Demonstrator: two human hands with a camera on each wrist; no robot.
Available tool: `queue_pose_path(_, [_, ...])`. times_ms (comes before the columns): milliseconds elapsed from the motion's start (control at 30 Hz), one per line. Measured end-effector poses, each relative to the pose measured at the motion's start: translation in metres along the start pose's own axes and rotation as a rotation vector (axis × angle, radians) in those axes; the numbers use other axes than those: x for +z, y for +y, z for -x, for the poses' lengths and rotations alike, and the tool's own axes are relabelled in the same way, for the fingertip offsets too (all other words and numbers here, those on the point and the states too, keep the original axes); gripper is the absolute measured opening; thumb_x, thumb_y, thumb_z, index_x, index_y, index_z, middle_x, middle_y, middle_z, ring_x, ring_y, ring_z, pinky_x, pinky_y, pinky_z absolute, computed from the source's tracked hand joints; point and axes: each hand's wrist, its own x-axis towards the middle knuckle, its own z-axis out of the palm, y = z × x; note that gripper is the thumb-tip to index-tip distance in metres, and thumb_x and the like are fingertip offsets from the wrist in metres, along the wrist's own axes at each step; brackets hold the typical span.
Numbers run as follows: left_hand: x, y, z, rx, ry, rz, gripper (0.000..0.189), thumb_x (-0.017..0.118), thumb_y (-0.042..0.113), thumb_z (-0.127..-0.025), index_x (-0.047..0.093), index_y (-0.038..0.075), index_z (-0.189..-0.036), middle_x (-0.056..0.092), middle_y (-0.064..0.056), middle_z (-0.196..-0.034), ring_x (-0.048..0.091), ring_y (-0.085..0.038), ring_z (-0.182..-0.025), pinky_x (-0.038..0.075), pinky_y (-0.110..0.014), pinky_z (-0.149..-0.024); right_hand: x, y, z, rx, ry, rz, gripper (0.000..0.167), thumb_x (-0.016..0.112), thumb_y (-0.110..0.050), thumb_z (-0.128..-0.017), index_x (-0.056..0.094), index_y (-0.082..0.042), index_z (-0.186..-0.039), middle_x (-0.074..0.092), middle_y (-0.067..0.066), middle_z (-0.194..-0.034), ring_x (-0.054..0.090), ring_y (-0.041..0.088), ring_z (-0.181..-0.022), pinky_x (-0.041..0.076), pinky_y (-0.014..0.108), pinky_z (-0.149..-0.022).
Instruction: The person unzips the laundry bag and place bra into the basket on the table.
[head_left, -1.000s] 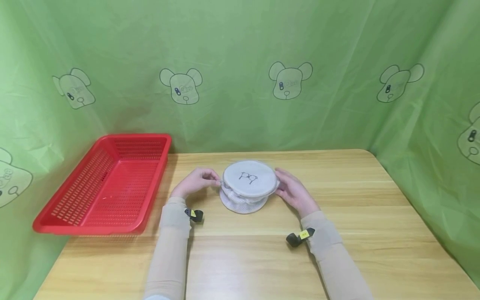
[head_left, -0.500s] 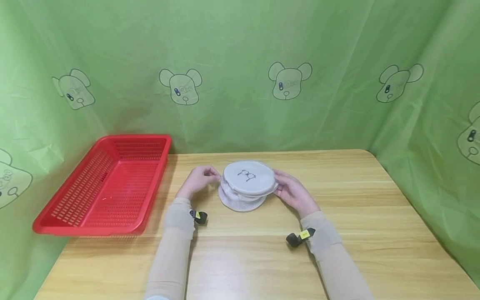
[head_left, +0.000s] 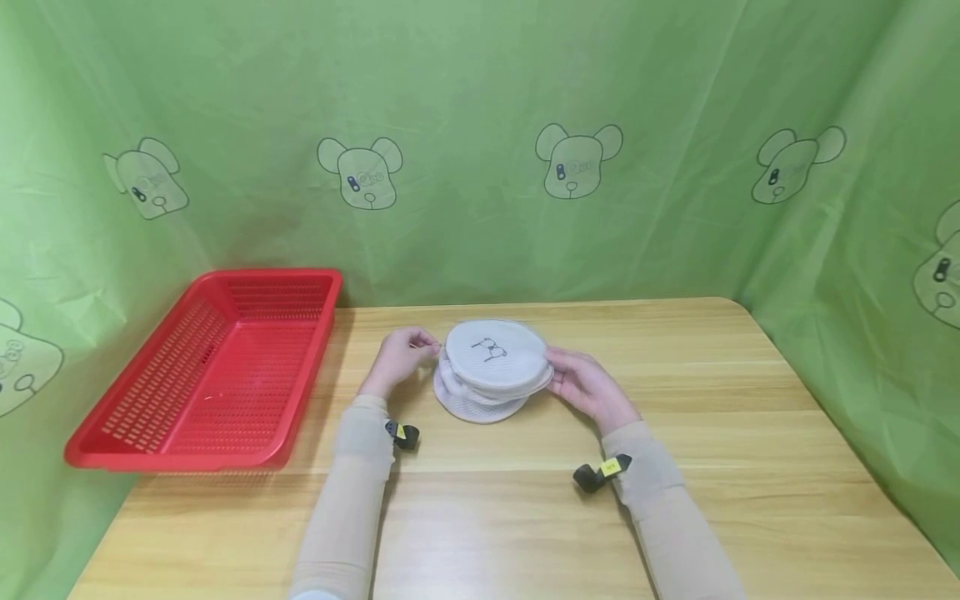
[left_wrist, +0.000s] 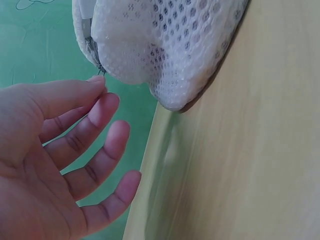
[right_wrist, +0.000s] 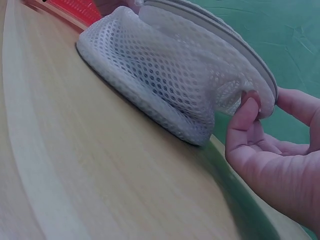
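A round white mesh laundry bag [head_left: 495,358] with a small dark printed drawing on its lid stands on the table, its mesh side partly collapsed. A zipper [right_wrist: 220,27] runs around the edge of the lid. At the bag's left side, my left hand [head_left: 401,358] pinches the small zipper pull [left_wrist: 101,69] between thumb and forefinger, the other fingers loosely bent. My right hand [right_wrist: 275,145] grips the lid's rim from the right, thumb and fingers on either side of the cloth. The inside of the bag is hidden.
A red plastic basket [head_left: 281,450] with slotted walls stands at the left of the wooden table [head_left: 480,517]. Green curtain [head_left: 480,242] with bear-head prints closes off the back and both sides.
My left hand has shifted slightly right and away from me along the bag's rim, with the zipper pull. The lid has turned a little and tilts more; my right hand stays nearly in place.
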Motion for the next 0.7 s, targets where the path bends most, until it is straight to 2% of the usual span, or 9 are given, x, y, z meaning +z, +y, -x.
queue_pose_path(367, [0.0011,0.0001,-0.0011,-0.004,0.012,0.019,0.015,0.068,0.021,-0.089,0.068,0.009,-0.098,0.069,-0.009,-0.097,0.061,-0.023,-0.091,0.049,-0.038,-0.085,0.0005,0.0001,0.0007,0.029,0.001,0.114,0.018,0.048,0.000,-0.097,0.061,-0.008,-0.108,0.069,0.003,-0.097,0.067,0.014,-0.086,0.056,0.026,-0.081])
queue_pose_path(533, [0.0003,0.0005,-0.0008,0.020,0.014,0.018,0.015,0.068,0.021,-0.090,0.068,0.009,-0.099,0.070,-0.010,-0.099,0.062,-0.023,-0.093,0.050,-0.040,-0.088,0.0012,0.0001,0.0015,0.039,0.001,0.090,0.021,0.048,0.004,-0.095,0.064,-0.008,-0.104,0.066,0.003,-0.094,0.065,0.012,-0.080,0.057,0.021,-0.075])
queue_pose_path(700, [-0.0021,0.0011,0.0001,0.034,0.000,0.023,0.016,0.068,0.022,-0.090,0.068,0.009,-0.099,0.070,-0.010,-0.100,0.062,-0.024,-0.094,0.050,-0.041,-0.090,0.0020,-0.0002,0.0026,0.031,0.037,0.062,0.022,0.048,0.006,-0.095,0.065,-0.007,-0.100,0.065,0.002,-0.088,0.063,0.011,-0.075,0.056,0.018,-0.069])
